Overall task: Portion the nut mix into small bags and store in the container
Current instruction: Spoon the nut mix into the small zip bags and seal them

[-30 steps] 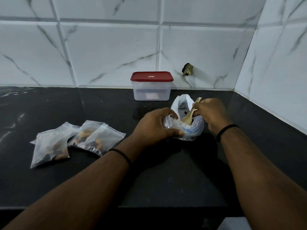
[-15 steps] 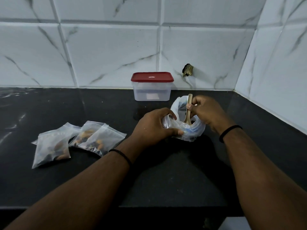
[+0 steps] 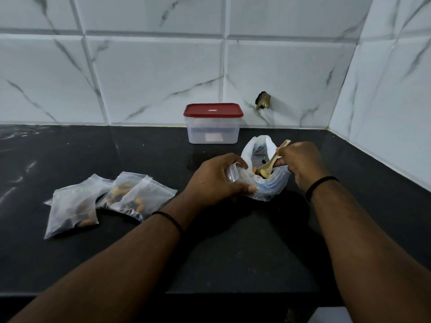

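- The right hand [image 3: 300,164] had its fingers curled tight round the handle of a wooden spoon [image 3: 270,163], whose bowl dipped into the mouth of the big bag
- The spoon's handle tip stuck out toward 1 o'clock past the knuckles, and its bowl carried a few pale and orange nuts
- The left hand [image 3: 218,180] was closed on a small clear bag [image 3: 233,174], thumb underneath and fingers over the top, pinching it against the near edge of the large nut bag [image 3: 265,183]
- The large nut bag, white plastic with blue print, sat rumpled and open between the 2 hands, at about 1 o'clock from the middle of the black countertop [image 3: 233,252]
- Each wrist wore a thin black band
- At 9 o'clock from the left hand, well apart from it, lay 3 filled small bags [image 3: 109,201] in an overlapping heap, with orange-brown nuts and darker bits showing through the plastic
- At 12 o'clock from the hands, near the tiled wall, stood the clear container [image 3: 213,129] with its red lid [image 3: 213,110] on; whether anything lay inside could not be told
- To the container's 2 o'clock, a small dark fitting [image 3: 263,101] jutted from the white marble-look wall tiles [image 3: 151,78]
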`<state>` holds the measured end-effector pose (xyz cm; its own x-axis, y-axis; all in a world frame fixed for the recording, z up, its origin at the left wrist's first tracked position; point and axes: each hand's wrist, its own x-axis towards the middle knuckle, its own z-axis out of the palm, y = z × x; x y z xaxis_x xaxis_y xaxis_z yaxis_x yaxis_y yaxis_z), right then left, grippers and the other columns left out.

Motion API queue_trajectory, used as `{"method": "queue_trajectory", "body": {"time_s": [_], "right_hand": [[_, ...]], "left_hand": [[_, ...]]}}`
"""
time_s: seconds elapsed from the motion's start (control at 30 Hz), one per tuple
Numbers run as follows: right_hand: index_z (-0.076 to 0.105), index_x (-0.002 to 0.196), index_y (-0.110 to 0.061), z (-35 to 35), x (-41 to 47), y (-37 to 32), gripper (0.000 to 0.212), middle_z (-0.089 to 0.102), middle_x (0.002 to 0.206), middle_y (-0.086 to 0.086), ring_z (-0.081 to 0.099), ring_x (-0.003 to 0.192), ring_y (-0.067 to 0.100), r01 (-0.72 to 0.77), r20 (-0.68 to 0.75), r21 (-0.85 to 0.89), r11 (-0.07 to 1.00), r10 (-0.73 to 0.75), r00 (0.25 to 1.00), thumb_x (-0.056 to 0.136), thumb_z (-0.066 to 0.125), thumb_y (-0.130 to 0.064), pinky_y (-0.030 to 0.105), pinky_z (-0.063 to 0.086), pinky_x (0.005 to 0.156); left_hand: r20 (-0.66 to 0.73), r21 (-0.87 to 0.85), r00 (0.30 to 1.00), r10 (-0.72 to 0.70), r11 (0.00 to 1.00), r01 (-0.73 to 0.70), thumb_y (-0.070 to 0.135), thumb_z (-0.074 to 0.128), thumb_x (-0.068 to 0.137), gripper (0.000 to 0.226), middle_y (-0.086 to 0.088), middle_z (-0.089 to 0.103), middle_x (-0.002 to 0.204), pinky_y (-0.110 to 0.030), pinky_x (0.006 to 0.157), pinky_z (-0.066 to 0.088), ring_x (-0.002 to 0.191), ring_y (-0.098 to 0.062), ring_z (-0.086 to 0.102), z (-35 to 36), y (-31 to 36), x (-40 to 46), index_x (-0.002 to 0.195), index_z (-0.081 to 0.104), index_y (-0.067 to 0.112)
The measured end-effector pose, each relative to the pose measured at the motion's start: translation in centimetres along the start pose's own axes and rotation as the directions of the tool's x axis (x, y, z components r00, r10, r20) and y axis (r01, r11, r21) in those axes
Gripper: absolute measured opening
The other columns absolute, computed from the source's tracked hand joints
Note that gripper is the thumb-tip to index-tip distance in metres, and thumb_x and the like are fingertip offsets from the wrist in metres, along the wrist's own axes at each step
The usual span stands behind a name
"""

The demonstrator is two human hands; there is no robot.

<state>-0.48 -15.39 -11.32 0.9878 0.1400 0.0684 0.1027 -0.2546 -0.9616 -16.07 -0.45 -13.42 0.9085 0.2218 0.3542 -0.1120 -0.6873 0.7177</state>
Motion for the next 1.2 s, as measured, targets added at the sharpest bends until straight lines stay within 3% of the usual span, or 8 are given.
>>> {"method": "queue_trajectory", "body": {"time_s": [0.17, 0.33, 0.43, 0.63, 0.77, 0.93, 1.07, 1.2], "right_hand": [[0.067, 0.06, -0.009, -0.8, 2.5, 1.6, 0.03, 0.073, 0.066, 0.008, 0.073, 0.072, 0.032, 0.045, -0.102, 0.061, 0.997, -0.038, 0.994, 0.058, 0.062, -0.038, 0.056, 0.059, 0.079], [0.063, 0.061, -0.015, -0.7, 1.4, 0.6, 0.026, 0.072, 0.073, 0.006, 0.07, 0.072, 0.028, 0.08, -0.166, 0.044, 0.996, -0.072, 0.984, 0.064, 0.059, -0.042, 0.051, 0.059, 0.078], [0.064, 0.064, -0.015, -0.6, 1.4, 0.6, 0.031, 0.074, 0.078, 0.01, 0.061, 0.063, 0.024, 0.06, -0.155, 0.071, 0.996, -0.049, 0.987, 0.064, 0.058, -0.045, 0.041, 0.051, 0.068], [0.062, 0.061, -0.017, -0.3, -2.1, -1.6, 0.024, 0.072, 0.066, 0.005, 0.05, 0.04, 0.003, 0.085, -0.14, 0.289, 0.954, -0.046, 0.989, 0.085, 0.062, -0.022, 0.028, 0.039, 0.054], [0.061, 0.067, -0.019, 0.8, -4.0, -2.7, 0.024, 0.072, 0.072, 0.005, 0.049, 0.039, -0.001, 0.22, -0.169, 0.33, 0.918, -0.172, 0.971, 0.092, 0.062, -0.02, 0.021, 0.036, 0.047], [0.066, 0.08, -0.019, 2.6, -6.3, -3.4, 0.017, 0.072, 0.073, 0.0, 0.065, 0.061, 0.019, 0.453, -0.177, 0.163, 0.876, -0.426, 0.887, 0.088, 0.064, -0.034, 0.042, 0.057, 0.062], [0.062, 0.091, -0.02, 3.3, -7.8, -3.4, 0.01, 0.069, 0.071, -0.006, 0.062, 0.052, 0.0, 0.638, -0.01, 0.06, 0.767, -0.639, 0.769, 0.095, 0.067, -0.027, 0.022, 0.049, 0.049], [0.062, 0.096, -0.021, 2.6, -8.3, -3.9, 0.006, 0.068, 0.069, -0.009, 0.061, 0.051, -0.001, 0.714, 0.012, 0.082, 0.696, -0.717, 0.697, 0.095, 0.066, -0.024, 0.014, 0.043, 0.048]], "left_hand": [[0.003, -0.046, 1.0, -0.021, 0.999, 0.021, 0.041, 0.088, 0.067, 0.049, 0.019, 0.062, 0.113, -0.022, 0.087, 0.053, 0.103, -0.003, 0.06, -0.2, -0.1, 0.1, 0.109, 0.063, 0.038], [-0.01, -0.069, 0.999, -0.031, 0.997, 0.03, 0.043, 0.086, 0.07, 0.048, 0.02, 0.06, 0.113, -0.01, 0.077, 0.042, 0.102, 0.002, 0.056, -0.4, -0.1, 0.3, 0.111, 0.061, 0.038], [-0.027, -0.062, 0.999, -0.028, 0.998, 0.026, 0.047, 0.085, 0.068, 0.049, 0.019, 0.062, 0.114, -0.011, 0.078, 0.043, 0.103, 0.003, 0.057, -0.4, -0.4, 0.4, 0.11, 0.061, 0.038], [-0.059, -0.091, 0.997, -0.052, 0.995, 0.047, 0.049, 0.085, 0.068, 0.05, 0.017, 0.064, 0.113, -0.014, 0.079, 0.046, 0.103, -0.001, 0.06, -0.3, -0.6, 0.5, 0.111, 0.063, 0.034], [-0.096, -0.128, 0.993, -0.062, 0.991, 0.049, 0.044, 0.086, 0.07, 0.049, 0.013, 0.066, 0.11, -0.012, 0.075, 0.044, 0.1, -0.001, 0.061, -0.2, -0.5, 0.7, 0.111, 0.064, 0.029], [-0.126, -0.312, 0.988, -0.087, 0.949, 0.044, 0.031, 0.087, 0.073, 0.045, 0.011, 0.072, 0.099, -0.023, 0.08, 0.053, 0.092, -0.001, 0.067, 0.2, -0.3, 0.8, 0.111, 0.065, 0.021], [-0.148, -0.403, 0.985, -0.088, 0.915, 0.021, 0.018, 0.083, 0.078, 0.038, -0.006, 0.073, 0.098, -0.032, 0.081, 0.057, 0.09, -0.016, 0.069, 0.3, 0.0, 0.8, 0.109, 0.065, 0.008], [-0.152, -0.432, 0.984, -0.098, 0.901, 0.023, 0.013, 0.081, 0.079, 0.04, -0.014, 0.071, 0.1, -0.021, 0.073, 0.055, 0.085, -0.018, 0.069, 0.2, 0.3, 0.8, 0.112, 0.063, 0.001]]}}
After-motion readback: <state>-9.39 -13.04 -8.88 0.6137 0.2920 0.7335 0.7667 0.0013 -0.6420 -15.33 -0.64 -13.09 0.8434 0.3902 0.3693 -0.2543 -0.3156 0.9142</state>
